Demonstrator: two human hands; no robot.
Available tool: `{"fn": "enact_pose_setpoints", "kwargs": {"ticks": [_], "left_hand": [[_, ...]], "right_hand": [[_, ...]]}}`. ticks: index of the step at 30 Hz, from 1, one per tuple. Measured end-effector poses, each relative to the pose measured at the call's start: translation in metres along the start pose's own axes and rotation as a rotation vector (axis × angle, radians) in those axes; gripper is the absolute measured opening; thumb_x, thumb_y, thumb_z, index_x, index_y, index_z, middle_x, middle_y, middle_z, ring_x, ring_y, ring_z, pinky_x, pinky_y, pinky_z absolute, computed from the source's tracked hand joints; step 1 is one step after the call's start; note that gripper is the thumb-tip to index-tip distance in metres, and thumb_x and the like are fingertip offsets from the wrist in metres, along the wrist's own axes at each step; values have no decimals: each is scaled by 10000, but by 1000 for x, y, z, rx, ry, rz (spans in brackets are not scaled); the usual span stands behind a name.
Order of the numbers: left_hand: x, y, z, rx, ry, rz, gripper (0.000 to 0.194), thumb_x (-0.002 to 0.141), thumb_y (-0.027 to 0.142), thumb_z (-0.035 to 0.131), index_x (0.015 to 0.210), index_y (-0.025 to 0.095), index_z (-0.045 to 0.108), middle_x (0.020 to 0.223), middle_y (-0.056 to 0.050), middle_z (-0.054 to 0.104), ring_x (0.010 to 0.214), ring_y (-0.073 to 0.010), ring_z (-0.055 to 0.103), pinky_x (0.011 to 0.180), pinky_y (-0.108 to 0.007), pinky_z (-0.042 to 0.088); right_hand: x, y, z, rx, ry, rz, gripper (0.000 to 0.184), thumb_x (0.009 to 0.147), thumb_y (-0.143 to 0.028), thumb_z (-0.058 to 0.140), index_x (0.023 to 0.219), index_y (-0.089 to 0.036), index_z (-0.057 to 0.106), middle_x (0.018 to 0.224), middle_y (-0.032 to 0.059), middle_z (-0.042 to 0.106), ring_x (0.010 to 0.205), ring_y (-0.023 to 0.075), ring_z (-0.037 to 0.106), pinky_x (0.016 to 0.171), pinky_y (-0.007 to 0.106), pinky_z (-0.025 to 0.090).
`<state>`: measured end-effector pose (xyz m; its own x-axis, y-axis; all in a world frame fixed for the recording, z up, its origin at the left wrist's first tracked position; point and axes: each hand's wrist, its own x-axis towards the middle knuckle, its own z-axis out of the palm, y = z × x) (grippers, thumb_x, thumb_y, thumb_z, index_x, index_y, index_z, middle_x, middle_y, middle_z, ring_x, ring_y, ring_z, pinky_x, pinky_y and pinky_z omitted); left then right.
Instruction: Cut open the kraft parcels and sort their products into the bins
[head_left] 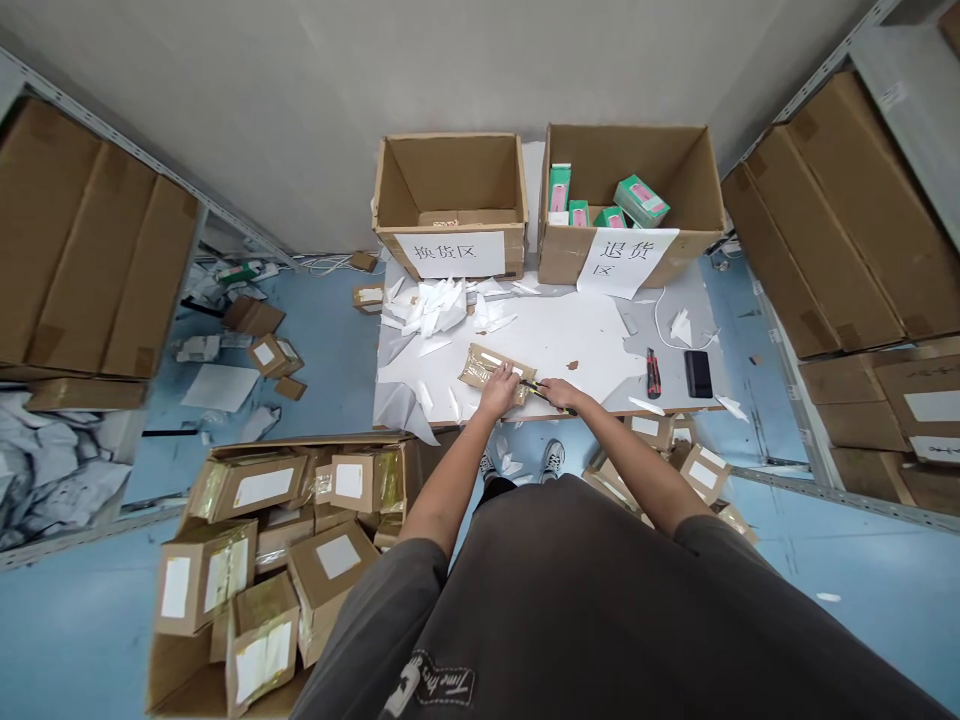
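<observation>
A small cardboard box (480,368) wrapped in shiny clear tape lies near the front edge of the white-covered table (592,345). My left hand (501,390) grips it from the near side, with the fingers closed over its top. My right hand (559,393) is closed around a slim black-and-yellow utility knife (538,390), whose front end reaches the right part of the box. Part of the box is hidden behind my left hand. A red-and-black utility knife (653,374) and a black phone-like device (698,374) lie farther right on the table.
Two open cartons stand at the back, the left carton (451,255) and the right carton (559,262), which holds several green boxes (642,201). Torn white paper (439,308) litters the table. A big carton of parcels (337,557) stands at left; shelves with cartons (847,210) flank both sides.
</observation>
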<state>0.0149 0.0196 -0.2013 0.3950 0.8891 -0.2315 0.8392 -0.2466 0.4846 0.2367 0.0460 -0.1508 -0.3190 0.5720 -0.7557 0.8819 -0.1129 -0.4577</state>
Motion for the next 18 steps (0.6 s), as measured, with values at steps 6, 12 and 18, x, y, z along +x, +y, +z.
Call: {"fn": "enact_pose_setpoints", "kwargs": {"ticks": [6, 12, 18], "left_hand": [[4, 2, 1, -24, -3, -1, 513, 691, 135, 861, 1145, 200, 631, 1683, -201, 410, 1613, -378, 308, 1316, -542, 313], [4, 3, 2, -10, -7, 8, 502, 717, 187, 883, 1155, 198, 639, 1685, -210, 404, 1604, -399, 321, 1302, -578, 319], [7, 0, 4, -20, -14, 14, 528, 694, 130, 904, 1158, 174, 657, 1679, -232, 403, 1602, -402, 323, 1291, -543, 344]], "right_hand": [[-1, 2, 4, -135, 46, -23, 382, 1129, -393, 393, 1178, -152, 685, 1009, 119, 788, 736, 198, 739, 719, 253, 486], [-1, 4, 13, -169, 123, -11, 343, 1114, -344, 418, 1219, -165, 692, 1248, 194, 749, 1124, 305, 712, 844, 305, 477], [-3, 5, 39, -30, 61, -40, 300, 1101, -372, 452, 1140, -196, 692, 985, 105, 783, 654, 200, 707, 672, 278, 465]]}}
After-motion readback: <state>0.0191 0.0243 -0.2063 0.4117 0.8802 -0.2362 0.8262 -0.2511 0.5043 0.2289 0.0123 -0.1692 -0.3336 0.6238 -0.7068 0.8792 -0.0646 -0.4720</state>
